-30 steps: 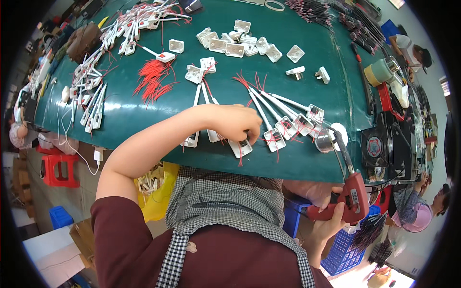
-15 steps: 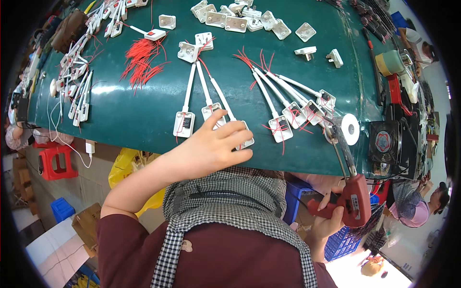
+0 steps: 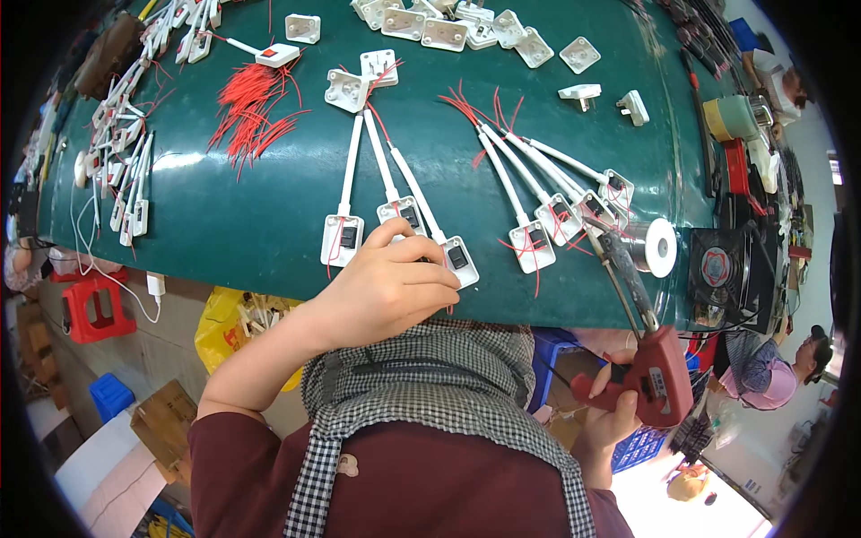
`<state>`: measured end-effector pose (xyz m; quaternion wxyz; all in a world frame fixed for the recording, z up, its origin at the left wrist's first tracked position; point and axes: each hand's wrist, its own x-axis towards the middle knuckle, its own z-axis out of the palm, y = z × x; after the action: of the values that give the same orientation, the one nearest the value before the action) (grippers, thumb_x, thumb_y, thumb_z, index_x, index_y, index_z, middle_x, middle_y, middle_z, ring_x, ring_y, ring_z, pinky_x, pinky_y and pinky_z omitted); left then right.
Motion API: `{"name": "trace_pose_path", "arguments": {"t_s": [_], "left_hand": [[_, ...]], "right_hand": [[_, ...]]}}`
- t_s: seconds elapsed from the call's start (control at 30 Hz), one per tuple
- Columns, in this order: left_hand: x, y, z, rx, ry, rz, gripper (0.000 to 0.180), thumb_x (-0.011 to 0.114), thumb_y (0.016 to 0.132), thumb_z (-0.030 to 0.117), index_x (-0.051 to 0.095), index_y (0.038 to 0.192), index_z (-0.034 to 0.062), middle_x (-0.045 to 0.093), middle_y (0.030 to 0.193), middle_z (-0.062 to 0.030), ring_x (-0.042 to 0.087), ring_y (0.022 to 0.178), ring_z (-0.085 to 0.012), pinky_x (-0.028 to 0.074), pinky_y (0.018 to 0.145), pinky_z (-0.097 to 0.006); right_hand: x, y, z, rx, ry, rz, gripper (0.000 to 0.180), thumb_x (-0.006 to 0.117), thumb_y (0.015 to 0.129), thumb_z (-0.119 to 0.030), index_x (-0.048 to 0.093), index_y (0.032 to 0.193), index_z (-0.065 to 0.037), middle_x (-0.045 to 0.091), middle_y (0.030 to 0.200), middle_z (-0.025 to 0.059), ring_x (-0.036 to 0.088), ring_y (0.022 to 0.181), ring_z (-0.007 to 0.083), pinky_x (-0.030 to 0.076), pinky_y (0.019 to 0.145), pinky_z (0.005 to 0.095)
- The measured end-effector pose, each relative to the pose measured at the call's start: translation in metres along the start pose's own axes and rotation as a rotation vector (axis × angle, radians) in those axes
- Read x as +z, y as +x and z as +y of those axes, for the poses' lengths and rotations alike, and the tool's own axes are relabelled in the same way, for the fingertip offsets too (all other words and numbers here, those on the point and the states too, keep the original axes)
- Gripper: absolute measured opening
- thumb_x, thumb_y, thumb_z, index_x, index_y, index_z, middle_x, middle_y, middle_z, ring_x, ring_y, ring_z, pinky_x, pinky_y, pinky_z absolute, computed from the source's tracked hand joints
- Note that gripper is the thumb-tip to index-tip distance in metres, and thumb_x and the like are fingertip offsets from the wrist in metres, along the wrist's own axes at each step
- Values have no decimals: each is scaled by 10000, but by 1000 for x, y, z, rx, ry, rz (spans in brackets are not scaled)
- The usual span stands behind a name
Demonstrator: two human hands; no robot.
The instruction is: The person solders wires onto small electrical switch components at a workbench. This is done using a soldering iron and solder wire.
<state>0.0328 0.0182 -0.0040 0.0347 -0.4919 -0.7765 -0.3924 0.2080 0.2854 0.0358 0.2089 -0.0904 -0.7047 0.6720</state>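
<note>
My left hand (image 3: pixel 387 291) is bent over the near ends of three white plug housings with stems. Its fingers are drawn together at the left edge of the rightmost housing (image 3: pixel 461 269), which holds a black switch; whatever lies between the fingertips is hidden. A red wire end shows just below them. Beside it stand the middle housing (image 3: pixel 400 212) and the left housing (image 3: pixel 337 240). My right hand (image 3: pixel 614 417) grips a red soldering gun (image 3: pixel 662 381), its tip pointing up-left near a solder spool (image 3: pixel 661 248). Several wired housings (image 3: pixel 534 248) fan out left of that tip.
Loose white shells (image 3: pixel 444 34) lie at the far edge, two plug pieces (image 3: pixel 633 108) at the right. A bundle of red wires (image 3: pixel 251 108) and finished white assemblies (image 3: pixel 134 193) lie to the left. A black fan (image 3: pixel 717 269) stands right of the spool.
My left hand's fingers have drawn closer together and slid slightly down and left, uncovering more of the middle and rightmost housings. The soldering gun stays in my right hand, its tip slightly further left.
</note>
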Motion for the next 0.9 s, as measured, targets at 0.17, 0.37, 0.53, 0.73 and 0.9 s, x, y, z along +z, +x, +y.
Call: {"name": "trace_pose_path", "arguments": {"t_s": [0.17, 0.37, 0.53, 0.73, 0.9], "left_hand": [[11, -2, 19, -381, -86, 201, 135, 734, 717, 66, 667, 832, 92, 633, 800, 35, 571, 831, -155, 362, 856, -354], [34, -10, 23, -439, 143, 451, 156, 746, 688, 30, 669, 813, 83, 654, 811, 3, 555, 788, -187, 349, 925, -402], [22, -2, 24, -451, 262, 411, 132, 719, 694, 45, 632, 775, 102, 661, 1023, -32, 578, 1043, -223, 259, 1047, -491], [24, -2, 13, -439, 168, 248, 142, 687, 709, 43, 579, 777, 107, 665, 1084, -18, 559, 1138, -235, 230, 1064, -533], [23, -3, 13, -461, 130, 245, 142, 673, 715, 37, 563, 770, 109, 675, 1071, -7, 567, 1126, -233, 224, 1065, -545]], "right_hand": [[10, 0, -17, 288, -71, 5, 757, 734, 785, -454, 429, 1258, 52, 601, 981, 134, 580, 662, 154, 517, 564, 283], [17, 1, -16, 335, -87, -98, 707, 758, 751, -492, 539, 1130, 64, 614, 876, 91, 576, 665, 132, 481, 632, 270], [11, 2, -17, 429, -65, -216, 673, 787, 738, -447, 557, 1091, 78, 621, 891, 105, 583, 671, 143, 471, 637, 260], [19, -7, -17, 539, 17, -170, 658, 829, 711, -358, 553, 1109, 87, 620, 842, 82, 589, 700, 136, 455, 619, 251], [16, -8, -13, 591, 60, -236, 674, 840, 708, -333, 543, 1143, 86, 633, 887, 95, 594, 715, 133, 461, 621, 245]]}}
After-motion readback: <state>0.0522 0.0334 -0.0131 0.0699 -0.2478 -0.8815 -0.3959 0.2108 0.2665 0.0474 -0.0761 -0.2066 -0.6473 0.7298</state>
